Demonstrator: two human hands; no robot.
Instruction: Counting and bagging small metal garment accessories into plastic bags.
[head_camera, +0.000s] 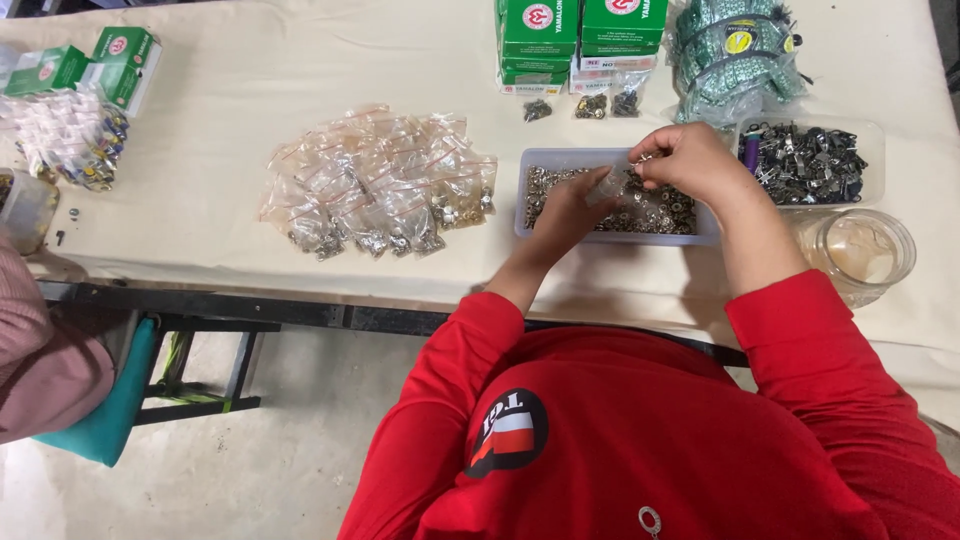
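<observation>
The left hand (565, 212) pinches a small clear bag (606, 186) open over the grey tray (530, 160), so nothing spills. The right hand (690, 160) has its grip closed on tiny shiny metal rings (650, 212). The tray sits near the surface's front edge. A pile of filled crinkly bags (375, 185) lies beside it.

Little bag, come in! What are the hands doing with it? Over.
Left hand holds small clear bag over tray of metal rings. Right hand pinches at bag's mouth. Nothing blocking.
</observation>
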